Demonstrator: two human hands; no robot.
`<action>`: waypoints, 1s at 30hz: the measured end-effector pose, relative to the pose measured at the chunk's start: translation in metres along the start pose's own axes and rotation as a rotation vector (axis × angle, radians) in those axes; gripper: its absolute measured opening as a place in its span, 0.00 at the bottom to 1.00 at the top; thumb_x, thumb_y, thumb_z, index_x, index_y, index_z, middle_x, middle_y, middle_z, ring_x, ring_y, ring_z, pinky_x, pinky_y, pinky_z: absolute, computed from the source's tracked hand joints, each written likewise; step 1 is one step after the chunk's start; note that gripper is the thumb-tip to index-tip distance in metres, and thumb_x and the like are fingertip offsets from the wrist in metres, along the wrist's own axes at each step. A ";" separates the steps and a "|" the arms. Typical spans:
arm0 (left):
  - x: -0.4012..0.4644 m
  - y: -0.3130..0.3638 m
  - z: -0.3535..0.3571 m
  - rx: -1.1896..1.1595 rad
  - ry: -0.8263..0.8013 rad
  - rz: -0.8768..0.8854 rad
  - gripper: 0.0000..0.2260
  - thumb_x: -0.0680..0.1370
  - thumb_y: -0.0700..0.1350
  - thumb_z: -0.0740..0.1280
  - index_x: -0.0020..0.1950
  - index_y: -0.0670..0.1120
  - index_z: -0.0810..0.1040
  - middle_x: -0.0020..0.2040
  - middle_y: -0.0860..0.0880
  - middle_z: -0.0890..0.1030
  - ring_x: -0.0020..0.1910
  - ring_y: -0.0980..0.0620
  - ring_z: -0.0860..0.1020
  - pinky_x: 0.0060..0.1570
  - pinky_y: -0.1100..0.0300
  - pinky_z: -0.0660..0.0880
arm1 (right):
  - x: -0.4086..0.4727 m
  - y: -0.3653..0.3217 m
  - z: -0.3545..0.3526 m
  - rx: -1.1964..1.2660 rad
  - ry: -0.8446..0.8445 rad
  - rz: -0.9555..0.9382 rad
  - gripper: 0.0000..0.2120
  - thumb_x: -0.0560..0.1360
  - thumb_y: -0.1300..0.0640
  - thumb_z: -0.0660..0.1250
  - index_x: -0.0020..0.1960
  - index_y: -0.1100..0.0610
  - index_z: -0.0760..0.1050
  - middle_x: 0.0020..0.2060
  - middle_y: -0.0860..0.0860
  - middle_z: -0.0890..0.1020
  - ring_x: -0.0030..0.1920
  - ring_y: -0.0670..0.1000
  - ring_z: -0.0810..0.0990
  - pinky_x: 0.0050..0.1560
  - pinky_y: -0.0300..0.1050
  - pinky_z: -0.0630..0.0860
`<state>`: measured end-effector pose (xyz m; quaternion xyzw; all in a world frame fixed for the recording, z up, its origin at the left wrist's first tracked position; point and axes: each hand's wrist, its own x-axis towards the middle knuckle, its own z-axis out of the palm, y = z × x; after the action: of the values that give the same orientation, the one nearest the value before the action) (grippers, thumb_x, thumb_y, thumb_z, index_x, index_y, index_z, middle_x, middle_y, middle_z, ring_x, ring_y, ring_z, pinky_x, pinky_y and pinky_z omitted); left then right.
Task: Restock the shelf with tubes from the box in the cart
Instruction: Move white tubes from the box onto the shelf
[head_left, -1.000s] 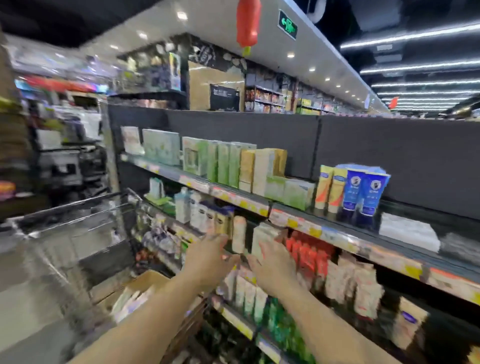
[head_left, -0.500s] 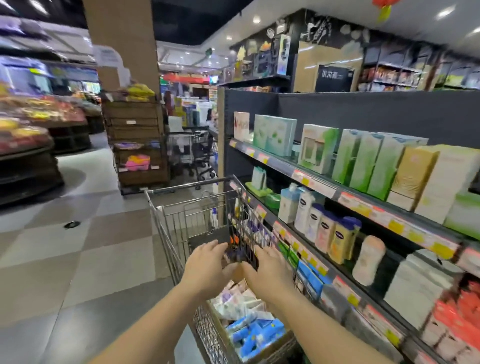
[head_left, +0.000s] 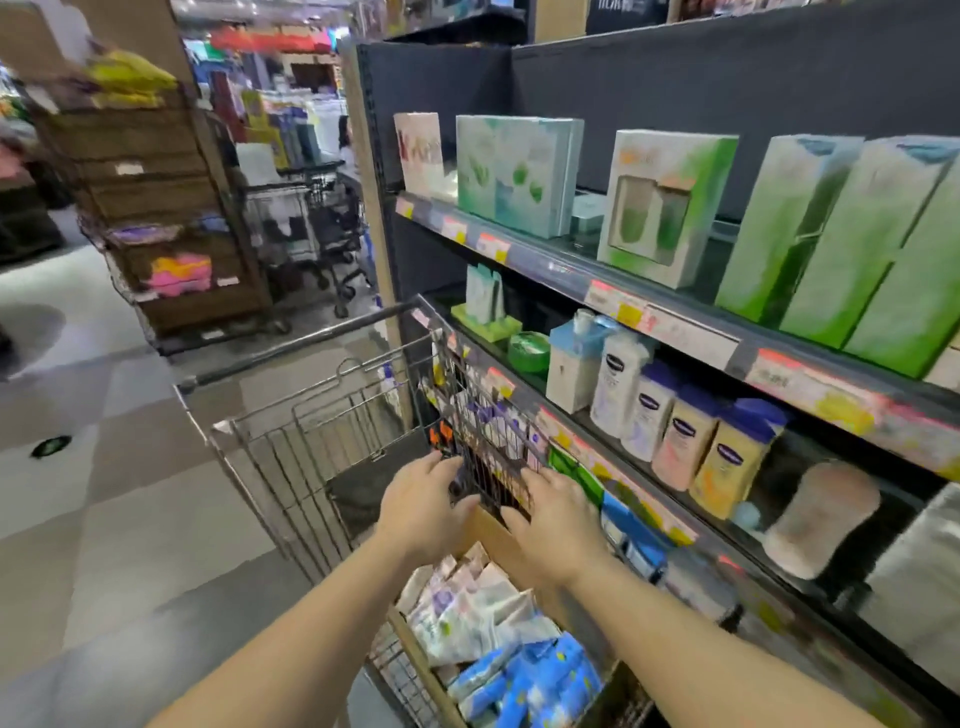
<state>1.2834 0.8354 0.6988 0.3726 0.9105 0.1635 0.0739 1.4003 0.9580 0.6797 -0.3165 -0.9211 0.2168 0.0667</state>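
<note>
A: Cardboard, brown, open at the top: that is the box (head_left: 498, 540), seated in the silver wire shopping cart (head_left: 311, 447) parked just beside the dark shelving unit (head_left: 675, 332). State its contents.

B: White and lilac soft tubes (head_left: 467, 608) are piled at the far end of the box; blue tubes with yellow marks (head_left: 535, 680) lie at the near end. All of them are inside the box.

A: Left hand?

B: Left hand (head_left: 421, 506) is over the far edge of the box, palm down, fingers spread loosely and extended toward the cart's wire side. Nothing is held in it.

A: Right hand?

B: Right hand (head_left: 558, 525) is just beside the left, between the box and the shelf edge, fingers straight and slightly fanned, thumb pointing toward the left hand. It grips nothing. Whether either palm touches the cardboard, I cannot tell.

A: Shelf condition?

B: Top level carries green-and-white rectangular cartons (head_left: 810, 239). Middle level carries a row of lotion bottles with blue caps (head_left: 680, 421). Orange and yellow price labels (head_left: 618, 306) run along the shelf rails. Motion blur obscures the lowest level.
</note>
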 end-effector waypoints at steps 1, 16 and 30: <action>0.015 -0.004 0.004 -0.002 -0.015 0.020 0.28 0.79 0.60 0.61 0.76 0.52 0.62 0.77 0.49 0.61 0.76 0.48 0.58 0.75 0.52 0.56 | 0.009 0.004 0.005 -0.002 -0.002 0.031 0.29 0.77 0.42 0.60 0.75 0.50 0.61 0.73 0.53 0.65 0.74 0.55 0.60 0.73 0.50 0.58; 0.201 -0.119 0.112 0.008 -0.476 0.334 0.27 0.78 0.54 0.66 0.75 0.49 0.65 0.71 0.48 0.70 0.70 0.47 0.68 0.68 0.56 0.64 | 0.099 0.019 0.135 0.153 -0.109 0.627 0.31 0.79 0.46 0.62 0.78 0.50 0.54 0.75 0.52 0.62 0.75 0.55 0.57 0.73 0.51 0.58; 0.210 -0.189 0.222 0.159 -0.870 0.278 0.26 0.78 0.46 0.66 0.74 0.48 0.64 0.69 0.45 0.72 0.67 0.44 0.72 0.63 0.54 0.69 | 0.070 0.037 0.235 0.231 -0.220 0.882 0.28 0.78 0.48 0.64 0.75 0.52 0.61 0.71 0.52 0.67 0.71 0.56 0.64 0.68 0.49 0.63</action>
<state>1.0676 0.9100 0.4220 0.5296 0.7460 -0.0701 0.3975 1.3038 0.9432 0.4521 -0.6435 -0.6699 0.3578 -0.0951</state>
